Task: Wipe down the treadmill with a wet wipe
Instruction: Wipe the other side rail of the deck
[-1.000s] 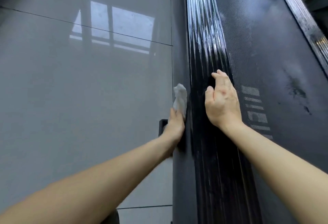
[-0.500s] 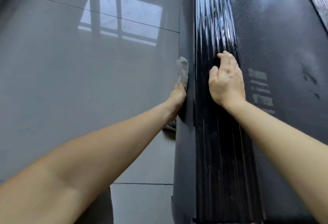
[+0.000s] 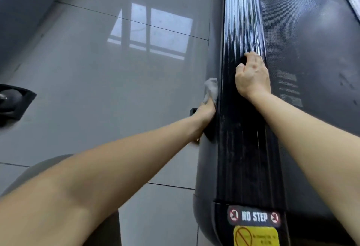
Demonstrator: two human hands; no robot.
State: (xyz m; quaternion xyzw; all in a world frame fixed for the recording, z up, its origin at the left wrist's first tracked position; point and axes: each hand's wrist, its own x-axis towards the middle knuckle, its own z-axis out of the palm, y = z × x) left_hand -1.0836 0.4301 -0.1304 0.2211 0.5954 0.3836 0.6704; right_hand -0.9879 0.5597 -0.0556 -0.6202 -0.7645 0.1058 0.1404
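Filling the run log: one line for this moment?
left hand holds wipe against treadmill side | right hand rests curled on ribbed rail

— What is kept from view?
— The fingers of the left hand (image 3: 206,111) are hidden behind the wet wipe (image 3: 211,87) and the treadmill (image 3: 206,167) side. The right hand (image 3: 252,76) has its fingertips tucked under, unseen.
— And the lettering?
— The white print (image 3: 288,87) is blurred past reading. The yellow label (image 3: 255,236) is cut by the bottom edge, its small text illegible. A black object (image 3: 13,103) is cropped at the left edge.
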